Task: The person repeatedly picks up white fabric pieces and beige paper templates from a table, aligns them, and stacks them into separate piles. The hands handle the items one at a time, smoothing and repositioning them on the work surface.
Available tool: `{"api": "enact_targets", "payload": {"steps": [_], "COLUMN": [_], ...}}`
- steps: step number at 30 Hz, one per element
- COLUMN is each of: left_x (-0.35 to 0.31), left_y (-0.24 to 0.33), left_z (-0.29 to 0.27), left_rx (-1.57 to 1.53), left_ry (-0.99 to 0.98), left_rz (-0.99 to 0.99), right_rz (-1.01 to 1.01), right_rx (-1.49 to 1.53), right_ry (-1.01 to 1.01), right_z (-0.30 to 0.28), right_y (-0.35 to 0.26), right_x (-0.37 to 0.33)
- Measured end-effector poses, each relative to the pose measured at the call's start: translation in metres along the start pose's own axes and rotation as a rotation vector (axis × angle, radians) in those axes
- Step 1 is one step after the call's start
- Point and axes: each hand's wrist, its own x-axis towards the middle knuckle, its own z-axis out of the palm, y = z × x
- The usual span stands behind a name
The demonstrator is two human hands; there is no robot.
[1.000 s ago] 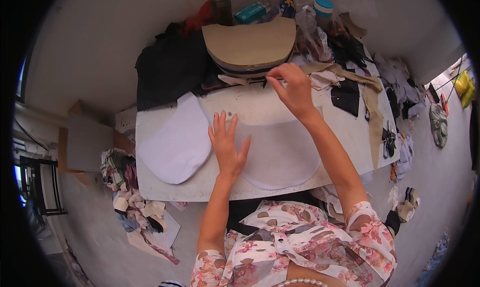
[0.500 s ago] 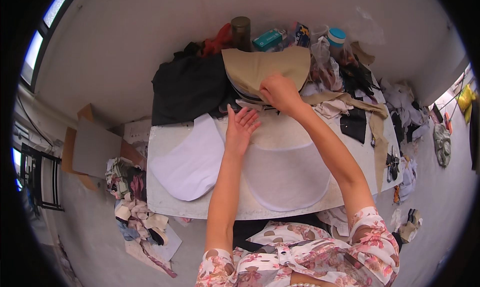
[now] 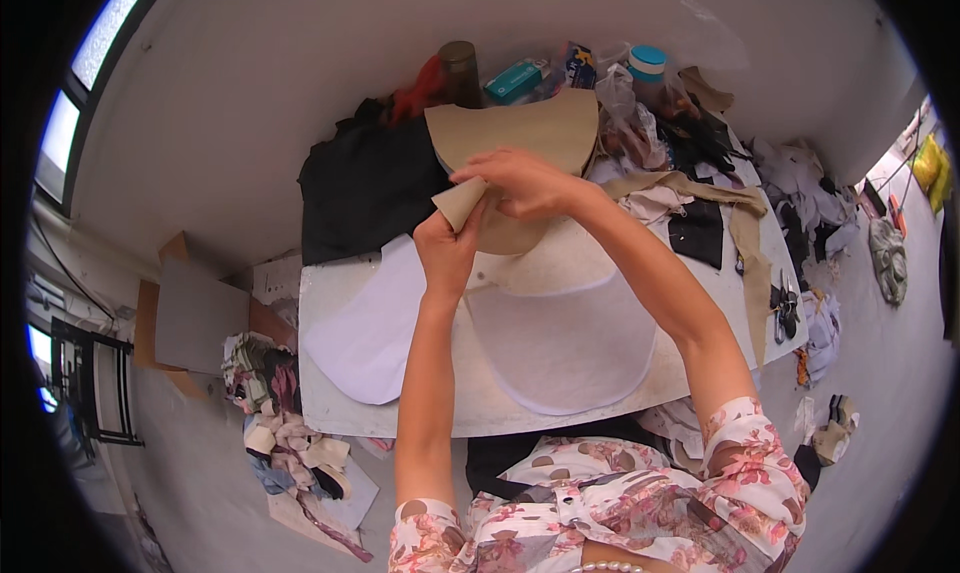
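A curved tan fabric piece is lifted at one corner, just in front of a stack of similar tan pieces. My left hand pinches that corner from below, thumb and fingers closed on it. Over the same piece lies my right hand, fingers bent round its edge and partly hiding it. Two white curved fabric pieces rest flat on the table: one left of my left forearm, the other between my forearms.
Folded black fabric covers the table's back left. A dark jar, a teal box, a blue-lidded container and plastic bags stand along the wall. Scissors lie at the right edge. Fabric scraps cover the floor at left.
My left hand has gone from open, palm up, to gripping a tan piece. That piece has come forward off the stack, and my right hand has shifted left with it.
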Motion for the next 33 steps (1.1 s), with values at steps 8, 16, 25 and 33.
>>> {"api": "enact_targets", "payload": {"steps": [8, 16, 25, 33], "left_x": [-0.004, -0.02, -0.056, -0.103], "left_y": [0.03, 0.023, 0.033, 0.04], "left_z": [-0.043, -0.058, -0.066, -0.07], "left_rx": [-0.005, -0.281, -0.711, -0.757], "left_ry": [0.141, 0.15, 0.043, -0.124], "left_rz": [0.137, -0.15, -0.462, -0.676], "right_rz": [0.095, 0.366, 0.608, 0.865], "right_rx": [-0.216, 0.315, 0.605, 0.775], "right_ry": [-0.011, 0.115, 0.491, 0.496], "right_z": [-0.07, -0.087, -0.073, -0.065], "right_y": [0.01, -0.008, -0.048, -0.083], "right_x": [-0.054, -0.119, -0.177, -0.221]}}
